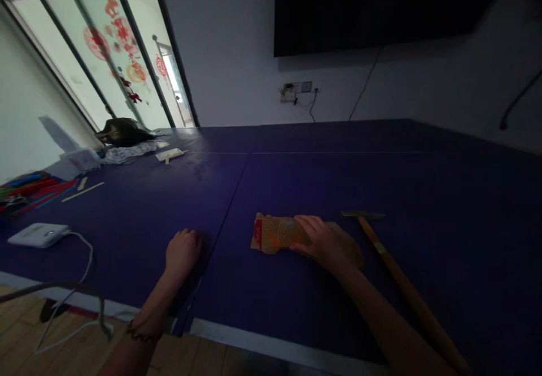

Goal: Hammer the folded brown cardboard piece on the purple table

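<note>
A brown paper-like packet [271, 234] with a red patch at its left end lies flat on the purple tabletop [271, 291]. My right hand [319, 240] rests over its middle, the fingers on the far side and the thumb on the near side. The packet's right part runs on beneath my palm and wrist. To the left, my left hand [183, 249] is a closed fist on the table near a seam; what is inside it, if anything, is hidden. A hammer [393, 269] with a narrow metal head and a wooden handle lies right of the packet, its handle passing beside my right forearm.
A white power bank [39, 235] with a white cable sits at the left edge. Behind it are red and blue tools [38, 189], yellowish strips [82, 191], plastic bags [127, 153] and a dark bag [125, 132]. A dark screen [381, 9] hangs on the wall.
</note>
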Motion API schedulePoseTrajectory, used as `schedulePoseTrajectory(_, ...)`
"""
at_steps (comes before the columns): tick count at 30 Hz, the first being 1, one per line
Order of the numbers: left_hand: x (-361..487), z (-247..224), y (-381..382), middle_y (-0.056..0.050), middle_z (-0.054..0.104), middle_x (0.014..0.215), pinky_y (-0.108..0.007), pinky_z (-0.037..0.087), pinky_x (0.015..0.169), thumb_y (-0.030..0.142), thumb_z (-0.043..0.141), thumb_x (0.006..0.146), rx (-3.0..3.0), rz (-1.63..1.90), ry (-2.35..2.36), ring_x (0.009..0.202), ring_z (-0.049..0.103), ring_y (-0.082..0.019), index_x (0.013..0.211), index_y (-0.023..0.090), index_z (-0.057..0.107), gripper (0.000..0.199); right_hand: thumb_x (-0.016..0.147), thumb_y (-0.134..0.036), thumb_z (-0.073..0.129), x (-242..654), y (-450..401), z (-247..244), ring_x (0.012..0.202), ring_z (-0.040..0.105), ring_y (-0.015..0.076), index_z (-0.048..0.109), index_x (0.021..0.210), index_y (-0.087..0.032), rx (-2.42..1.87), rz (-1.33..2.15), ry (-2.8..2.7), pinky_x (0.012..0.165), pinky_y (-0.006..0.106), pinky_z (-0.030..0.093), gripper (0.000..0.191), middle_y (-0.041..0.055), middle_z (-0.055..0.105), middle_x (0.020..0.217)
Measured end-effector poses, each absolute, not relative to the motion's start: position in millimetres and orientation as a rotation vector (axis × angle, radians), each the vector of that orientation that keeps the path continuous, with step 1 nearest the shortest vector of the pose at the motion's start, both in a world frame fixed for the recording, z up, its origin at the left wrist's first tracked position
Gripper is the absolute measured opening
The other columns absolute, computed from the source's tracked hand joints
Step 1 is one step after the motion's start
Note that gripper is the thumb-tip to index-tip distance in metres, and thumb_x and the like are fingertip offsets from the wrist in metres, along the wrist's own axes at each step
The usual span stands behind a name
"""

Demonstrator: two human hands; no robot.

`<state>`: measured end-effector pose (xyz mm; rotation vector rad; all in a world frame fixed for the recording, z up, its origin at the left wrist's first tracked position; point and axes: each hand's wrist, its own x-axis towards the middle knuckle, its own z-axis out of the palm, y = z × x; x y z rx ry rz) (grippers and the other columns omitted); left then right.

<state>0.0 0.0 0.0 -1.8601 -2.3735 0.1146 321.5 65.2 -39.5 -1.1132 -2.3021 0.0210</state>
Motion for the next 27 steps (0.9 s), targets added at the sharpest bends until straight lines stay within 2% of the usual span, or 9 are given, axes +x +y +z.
schedulePoseTrajectory(5, -1.0, -3.1, 0.7, -0.011, 0.062, 0.079, -0.028, 0.041, 0.069, 0.022, 0.041, 0.075, -1.900, 0.093, -2.359, 0.080, 0.058, -0.023, 0.072, 0.015, 0.064, 0.024, 0.073, -0.049, 0.054, 322.9, 66.8, -38.1, 0.105, 0.047, 0.0294, 0.045, 0.119, -0.019, -1.117, 0.033, -2.283, 0.089, 0.047, 0.038, 0.057, 0.0127, 0.054, 0.112)
schedulePoseTrajectory(8, -0.5, -4.1, 4.3, -0.010, 0.062, 0.076, -0.027, 0.041, 0.069, 0.021, 0.045, 0.071, -1.969, -0.045, -2.383, 0.079, 0.058, -0.022, 0.068, 0.015, 0.062, 0.019, 0.074, -0.048, 0.054, 322.0, 65.0, -34.8, 0.105, 0.047, 0.0295, 0.047, 0.117, -0.017, -1.133, 0.030, -2.224, 0.089, 0.047, 0.039, 0.054, 0.0133, 0.055, 0.111)
schedulePoseTrajectory(11, 13.4, 1.5, 12.6, -0.007, 0.062, 0.077, -0.025, 0.041, 0.068, 0.020, 0.047, 0.070, -2.128, -0.491, -2.441, 0.075, 0.058, -0.018, 0.071, 0.015, 0.060, 0.015, 0.077, -0.044, 0.051, 316.0, 55.8, -30.1, 0.098, 0.051, 0.0284, 0.053, 0.107, -0.015, -1.137, 0.056, -2.164, 0.085, 0.045, 0.041, 0.042, 0.0140, 0.059, 0.102)
schedulePoseTrajectory(16, 81.4, 15.5, 30.6, -0.002, 0.059, 0.072, -0.022, 0.043, 0.065, 0.028, 0.049, 0.073, -2.534, -1.594, -2.273, 0.067, 0.055, -0.013, 0.078, 0.014, 0.056, 0.017, 0.080, -0.038, 0.048, 297.6, 34.7, -27.2, 0.078, 0.059, 0.0201, 0.060, 0.091, -0.020, -0.946, 0.345, -2.152, 0.069, 0.033, 0.048, 0.024, 0.0077, 0.063, 0.085)
schedulePoseTrajectory(19, 130.7, 14.0, 42.0, -0.001, 0.056, 0.067, -0.021, 0.042, 0.062, 0.029, 0.055, 0.070, -2.735, -1.858, -2.104, 0.063, 0.052, -0.011, 0.076, 0.013, 0.057, 0.017, 0.078, -0.036, 0.051, 294.2, 35.8, -29.6, 0.064, 0.057, 0.0169, 0.061, 0.080, -0.019, -0.946, 0.497, -2.032, 0.058, 0.028, 0.047, 0.020, 0.0044, 0.061, 0.072)
schedulePoseTrajectory(22, 167.5, 4.5, 56.8, -0.001, 0.056, 0.068, -0.021, 0.042, 0.064, 0.027, 0.056, 0.069, -2.867, -2.015, -1.956, 0.065, 0.051, -0.010, 0.076, 0.013, 0.057, 0.015, 0.078, -0.035, 0.046, 302.3, 48.2, -31.0, 0.063, 0.056, 0.0173, 0.058, 0.065, -0.019, -1.036, 0.509, -1.898, 0.057, 0.028, 0.046, 0.024, 0.0037, 0.059, 0.065)
schedulePoseTrajectory(27, 198.0, -16.0, 84.8, 0.001, 0.054, 0.068, -0.021, 0.040, 0.064, 0.026, 0.056, 0.069, -2.816, -2.254, -1.886, 0.063, 0.049, -0.009, 0.078, 0.013, 0.057, 0.015, 0.079, -0.032, 0.043, 326.5, 68.0, -29.8, 0.068, 0.057, 0.0178, 0.060, 0.070, -0.019, -1.135, 0.477, -1.862, 0.063, 0.028, 0.046, 0.023, 0.0043, 0.061, 0.070)
